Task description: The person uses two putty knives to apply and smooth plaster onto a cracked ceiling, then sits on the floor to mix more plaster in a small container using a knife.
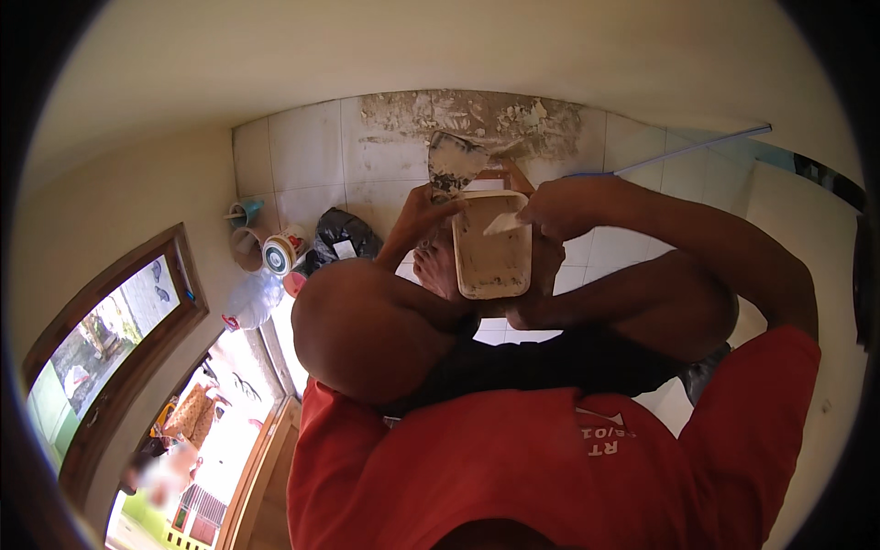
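Rectangular shallow tray (493, 266) of pale plastic, smeared with grey-white putty, sits in front of the squatting knees, propped on or just above a bare foot; exactly what carries it stays hidden. Serves as the landmark for all that follows.

Just beyond the tray's far-left corner: left hand (417, 218), fingers closed around the handle of a broad flat steel trowel (452, 163), blade coated in crusted grey paste and tilted up toward the wall. Over the tray's far-right corner: right hand (559, 207), fingers pinched shut on a small pale scraper (504, 223), its thin edge angled down to the tray's far rim.

Judging progress: beyond the tray, along the foot of the wall, a rough patch of grey filler (477, 115) already spread, lumpy and uneven, not smoothed; tiles either side of it look clean and glossy. Tray holds only a thin film, little bulk left. Levelling and finishing appear undone.

Left of the tray, on the white square floor tiles (307, 147): crumpled black plastic bag (344, 234), round white tin (280, 255), teal cup (246, 213). Right of the tray and further off, a slim pale rod (687, 151) lies on the floor. Near side of the tray: red cotton shirt (550, 467), dark shorts.
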Available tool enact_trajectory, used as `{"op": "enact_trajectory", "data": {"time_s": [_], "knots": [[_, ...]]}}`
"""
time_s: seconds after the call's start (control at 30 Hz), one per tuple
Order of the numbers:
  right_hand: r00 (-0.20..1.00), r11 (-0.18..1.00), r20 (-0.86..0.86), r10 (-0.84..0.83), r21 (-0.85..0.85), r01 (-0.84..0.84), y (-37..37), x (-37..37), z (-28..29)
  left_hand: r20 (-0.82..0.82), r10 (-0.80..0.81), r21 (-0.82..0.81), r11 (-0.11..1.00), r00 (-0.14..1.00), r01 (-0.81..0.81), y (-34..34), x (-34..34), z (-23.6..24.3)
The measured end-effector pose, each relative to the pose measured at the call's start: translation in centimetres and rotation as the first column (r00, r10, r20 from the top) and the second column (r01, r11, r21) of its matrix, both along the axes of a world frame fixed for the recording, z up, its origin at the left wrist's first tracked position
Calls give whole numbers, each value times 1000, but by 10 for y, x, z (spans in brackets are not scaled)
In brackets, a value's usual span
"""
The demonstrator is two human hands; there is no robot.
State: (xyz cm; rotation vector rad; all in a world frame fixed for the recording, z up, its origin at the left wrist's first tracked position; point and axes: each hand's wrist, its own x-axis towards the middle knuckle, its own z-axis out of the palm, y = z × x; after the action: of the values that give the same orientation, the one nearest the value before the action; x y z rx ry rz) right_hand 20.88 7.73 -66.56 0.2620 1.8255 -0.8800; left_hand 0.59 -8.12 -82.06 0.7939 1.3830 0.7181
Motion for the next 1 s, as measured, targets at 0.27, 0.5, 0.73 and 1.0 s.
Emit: {"op": "enact_trajectory", "data": {"time_s": [0.27, 0.5, 0.73, 1.0], "knots": [[928, 948, -373, -3, 295, 122, -80, -1, -42, 215, 34, -66, 998, 976, -21, -7, -7, -16], [859, 834, -432, -276, 337, 438, -120, 1, -91, 188, 15, -65, 998, 982, -3, -4, 1, -25], [968, 924, -205, 144, 378, -57, -119, -1, -101, 165, 103, -28, 995, 981, -100, -1, 4, -18], [966, 924, -210, -150, 318, 213, -115, 24, -64, 160, 53, -2, 999, 986, -53, 3, 2, -26]]}}
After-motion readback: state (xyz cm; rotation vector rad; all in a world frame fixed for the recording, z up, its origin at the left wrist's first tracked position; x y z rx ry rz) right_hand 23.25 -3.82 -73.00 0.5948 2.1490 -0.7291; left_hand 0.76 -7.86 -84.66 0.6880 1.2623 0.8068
